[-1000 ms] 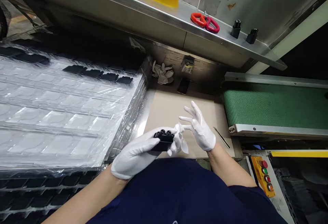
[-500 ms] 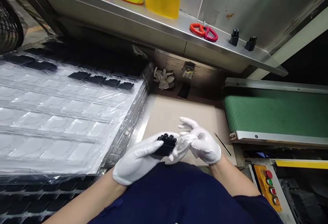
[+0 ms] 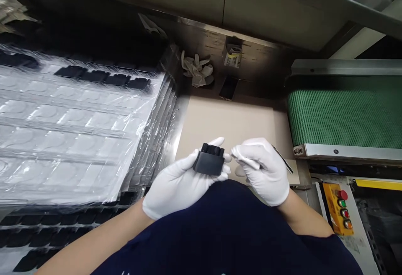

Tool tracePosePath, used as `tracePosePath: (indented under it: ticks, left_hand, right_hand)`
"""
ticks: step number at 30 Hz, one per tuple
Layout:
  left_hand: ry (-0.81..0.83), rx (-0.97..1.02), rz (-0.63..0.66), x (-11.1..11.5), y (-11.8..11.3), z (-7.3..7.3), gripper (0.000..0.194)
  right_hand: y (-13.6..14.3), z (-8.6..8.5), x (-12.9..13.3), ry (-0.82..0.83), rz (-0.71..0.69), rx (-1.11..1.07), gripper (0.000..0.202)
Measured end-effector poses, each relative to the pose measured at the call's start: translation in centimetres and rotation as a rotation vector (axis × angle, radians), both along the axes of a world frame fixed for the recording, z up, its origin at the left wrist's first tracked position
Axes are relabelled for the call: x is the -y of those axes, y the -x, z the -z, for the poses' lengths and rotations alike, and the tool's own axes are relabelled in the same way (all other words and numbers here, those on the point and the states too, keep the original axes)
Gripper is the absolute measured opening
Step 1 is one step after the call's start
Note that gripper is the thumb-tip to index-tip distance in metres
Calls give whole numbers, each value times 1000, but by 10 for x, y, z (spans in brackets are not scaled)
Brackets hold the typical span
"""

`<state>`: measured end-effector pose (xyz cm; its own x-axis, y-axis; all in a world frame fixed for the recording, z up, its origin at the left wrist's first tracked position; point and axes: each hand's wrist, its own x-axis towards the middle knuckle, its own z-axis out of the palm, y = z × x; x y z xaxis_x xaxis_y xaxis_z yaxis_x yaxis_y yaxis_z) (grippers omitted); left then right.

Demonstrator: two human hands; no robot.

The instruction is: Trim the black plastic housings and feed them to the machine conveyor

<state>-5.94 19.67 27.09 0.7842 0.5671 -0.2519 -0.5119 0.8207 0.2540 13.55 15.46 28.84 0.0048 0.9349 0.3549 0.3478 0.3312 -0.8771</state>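
A black plastic part (image 3: 209, 162) with short round posts along its top rests in my left hand (image 3: 180, 187), which wears a white glove; the thumb lies at its left side and the fingers pass behind and beneath it. My right hand (image 3: 266, 170), also gloved in white, is just to the right and pinches a folded white cloth (image 3: 246, 157) between thumb and fingers. A small gap separates the cloth from the black part. Below both hands lies a beige board (image 3: 230, 118).
Stacked clear trays (image 3: 81, 141) with some black parts stand on the left. A green conveyor (image 3: 345, 118) and an orange button box (image 3: 339, 210) are on the right. Crumpled gloves (image 3: 197, 70) and a dark phone-like object (image 3: 228, 88) lie behind the board.
The view has tipped down, so the tape and scissors are out of frame. The black part has turned its flat face towards me. The cloth, loosely hanging before, is now bunched and away from the part.
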Motion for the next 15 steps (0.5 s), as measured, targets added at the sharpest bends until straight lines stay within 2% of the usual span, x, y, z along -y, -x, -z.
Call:
tracePosePath:
  ticks: [4,8,12,15]
  left_hand:
    - [-48,22,16,1,0,5,51]
    - [-160,34,46,0,4,13,50]
    - [-176,49,55,-3,4,17,50]
    - [-186,25,47,-6,2,17,53]
  right_hand:
    - [-4,2,-9,-134,-129,169,29]
    - [-7,0,-15,-123,-276,211,28]
    - [-8,-1,-16,-125,-329,282,34]
    - [-8,-4,-17,-62,-339,406,28]
